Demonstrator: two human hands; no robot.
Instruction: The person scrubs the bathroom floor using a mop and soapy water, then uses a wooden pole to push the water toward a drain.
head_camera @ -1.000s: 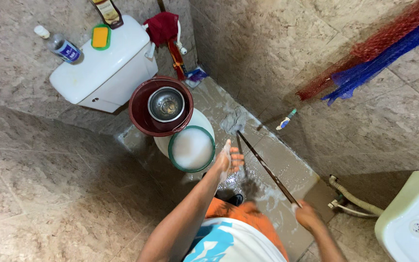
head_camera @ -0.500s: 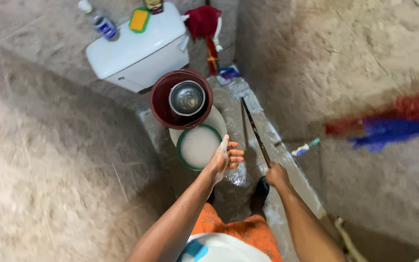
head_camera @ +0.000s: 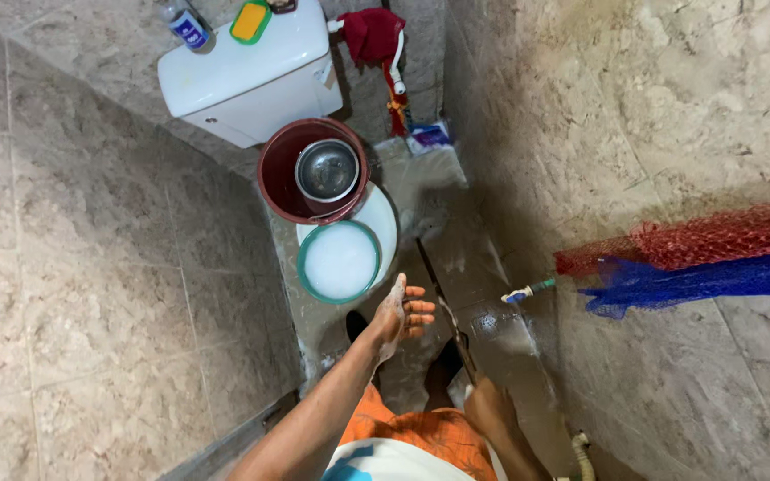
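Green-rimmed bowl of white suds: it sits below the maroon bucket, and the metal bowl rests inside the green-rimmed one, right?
Not quite. The head view shows the metal bowl inside the maroon bucket, not the green-rimmed bowl, which holds only white suds and does sit just below the bucket.

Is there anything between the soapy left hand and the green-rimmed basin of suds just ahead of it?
Nothing visible. The left hand hangs open, fingers spread, just short of the basin. Only wet floor shows in the gap. The maroon bucket sits beyond the basin, out of the way.
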